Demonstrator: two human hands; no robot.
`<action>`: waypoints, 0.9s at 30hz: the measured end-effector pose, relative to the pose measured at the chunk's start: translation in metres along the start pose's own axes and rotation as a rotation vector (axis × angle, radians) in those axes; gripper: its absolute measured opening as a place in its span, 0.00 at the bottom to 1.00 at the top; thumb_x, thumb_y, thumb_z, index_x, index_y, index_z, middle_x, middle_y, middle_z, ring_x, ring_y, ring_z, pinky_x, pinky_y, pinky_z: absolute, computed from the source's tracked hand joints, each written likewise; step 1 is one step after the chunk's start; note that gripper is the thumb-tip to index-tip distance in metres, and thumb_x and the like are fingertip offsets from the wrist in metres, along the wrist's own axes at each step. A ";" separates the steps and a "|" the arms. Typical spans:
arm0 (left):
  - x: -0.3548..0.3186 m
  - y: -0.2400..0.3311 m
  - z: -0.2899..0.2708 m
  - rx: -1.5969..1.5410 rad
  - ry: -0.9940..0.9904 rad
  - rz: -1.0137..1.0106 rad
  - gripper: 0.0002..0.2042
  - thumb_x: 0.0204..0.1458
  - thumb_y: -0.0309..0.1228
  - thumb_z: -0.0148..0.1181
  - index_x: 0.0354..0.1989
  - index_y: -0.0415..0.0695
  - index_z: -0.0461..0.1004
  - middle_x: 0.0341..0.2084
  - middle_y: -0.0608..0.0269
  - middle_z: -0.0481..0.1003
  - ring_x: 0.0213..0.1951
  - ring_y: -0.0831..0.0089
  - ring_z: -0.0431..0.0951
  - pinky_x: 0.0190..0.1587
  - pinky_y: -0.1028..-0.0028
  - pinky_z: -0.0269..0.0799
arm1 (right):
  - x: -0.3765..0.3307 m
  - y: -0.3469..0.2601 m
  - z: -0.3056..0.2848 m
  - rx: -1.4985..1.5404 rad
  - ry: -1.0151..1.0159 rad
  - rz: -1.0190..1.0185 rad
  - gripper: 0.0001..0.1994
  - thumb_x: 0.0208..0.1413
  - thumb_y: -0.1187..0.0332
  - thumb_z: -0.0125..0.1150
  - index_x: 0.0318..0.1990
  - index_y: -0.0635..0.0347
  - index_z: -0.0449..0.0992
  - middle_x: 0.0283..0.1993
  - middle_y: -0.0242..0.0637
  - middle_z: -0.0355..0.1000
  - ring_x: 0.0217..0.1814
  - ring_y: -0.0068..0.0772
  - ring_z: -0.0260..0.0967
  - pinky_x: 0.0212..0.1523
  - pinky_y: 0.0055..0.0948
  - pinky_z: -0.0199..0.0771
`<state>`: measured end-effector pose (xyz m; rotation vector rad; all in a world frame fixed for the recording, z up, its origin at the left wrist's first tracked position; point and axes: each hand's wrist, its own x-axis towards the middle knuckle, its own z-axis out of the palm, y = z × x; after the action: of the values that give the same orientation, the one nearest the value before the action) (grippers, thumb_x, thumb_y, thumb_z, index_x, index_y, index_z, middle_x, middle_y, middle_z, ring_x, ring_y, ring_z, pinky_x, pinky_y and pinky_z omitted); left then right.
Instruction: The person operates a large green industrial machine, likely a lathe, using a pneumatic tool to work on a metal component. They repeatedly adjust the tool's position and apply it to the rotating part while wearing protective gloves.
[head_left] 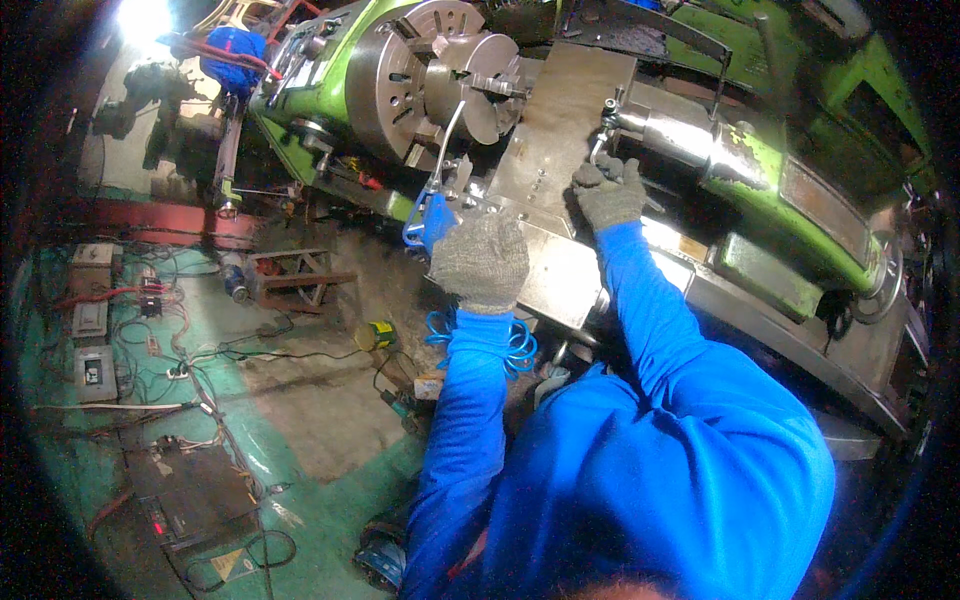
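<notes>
The left grip (pixel 482 260), gloved in grey knit, is clenched around the handle of the blue air gun (pixel 434 222), which is just left of the flat plate (pixel 575 90), its thin bent nozzle (pixel 452 135) angling far toward the chuck (pixel 478 85). The right grip (pixel 610 195) curls at the near end of a shiny lever (pixel 599 147) by the quill (pixel 672 135); from here I can't tell whether it clasps the lever or only rests against it. What would worry me is the chuck: were it to turn, the nozzle or a loose strand of knit could snag on its jaws. A hard blast might throw chips back at the person, and the coiled hose (pixel 520 348) by the left sleeve (pixel 468 400) could catch as the arm shifts. The chuck is a stubby bare-steel drum before a broad slotted disc (pixel 385 85); the plate is smooth and smudged. To the right, the tailstock (pixel 745 165) is rounded, its green paint chipped. Off left, cables (pixel 215 400) tangle across a worn green floor (pixel 330 530).
</notes>
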<state>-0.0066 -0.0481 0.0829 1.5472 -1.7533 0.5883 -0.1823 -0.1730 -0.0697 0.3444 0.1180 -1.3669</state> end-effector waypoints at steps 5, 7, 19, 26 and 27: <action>-0.002 -0.005 0.001 -0.051 0.001 -0.020 0.14 0.58 0.41 0.66 0.21 0.49 0.78 0.18 0.53 0.74 0.21 0.49 0.76 0.25 0.52 0.68 | -0.001 0.006 0.013 -0.142 0.111 -0.048 0.27 0.73 0.40 0.46 0.32 0.53 0.72 0.32 0.36 0.67 0.36 0.41 0.61 0.37 0.42 0.64; -0.005 -0.007 0.003 -0.053 0.016 -0.018 0.15 0.58 0.42 0.66 0.22 0.49 0.78 0.18 0.54 0.74 0.21 0.49 0.75 0.24 0.51 0.68 | -0.001 0.000 0.010 -0.015 -0.097 -0.049 0.25 0.74 0.44 0.48 0.30 0.53 0.68 0.30 0.33 0.62 0.36 0.39 0.59 0.37 0.41 0.61; 0.000 -0.001 -0.002 0.041 -0.009 -0.002 0.16 0.58 0.44 0.65 0.21 0.50 0.76 0.18 0.54 0.75 0.20 0.49 0.75 0.24 0.50 0.68 | 0.023 0.014 0.084 -2.717 0.076 -0.147 0.24 0.71 0.44 0.47 0.55 0.49 0.83 0.58 0.50 0.79 0.60 0.56 0.76 0.63 0.48 0.74; 0.001 -0.001 -0.003 0.145 -0.041 0.074 0.18 0.55 0.45 0.68 0.19 0.48 0.76 0.17 0.52 0.74 0.20 0.48 0.75 0.24 0.51 0.67 | -0.022 0.044 0.053 -2.484 -0.289 -0.464 0.18 0.74 0.56 0.48 0.61 0.49 0.78 0.57 0.40 0.79 0.60 0.46 0.76 0.62 0.42 0.75; 0.002 0.001 -0.003 0.053 -0.062 0.023 0.18 0.55 0.45 0.69 0.19 0.47 0.76 0.18 0.52 0.74 0.20 0.48 0.75 0.24 0.51 0.67 | -0.025 0.049 0.037 -2.138 -0.153 -0.535 0.17 0.74 0.56 0.49 0.58 0.52 0.79 0.53 0.39 0.79 0.57 0.43 0.77 0.59 0.40 0.76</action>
<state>-0.0069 -0.0473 0.0868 1.5986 -1.8173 0.6087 -0.1445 -0.1536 -0.0192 -1.6526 1.4390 -1.0631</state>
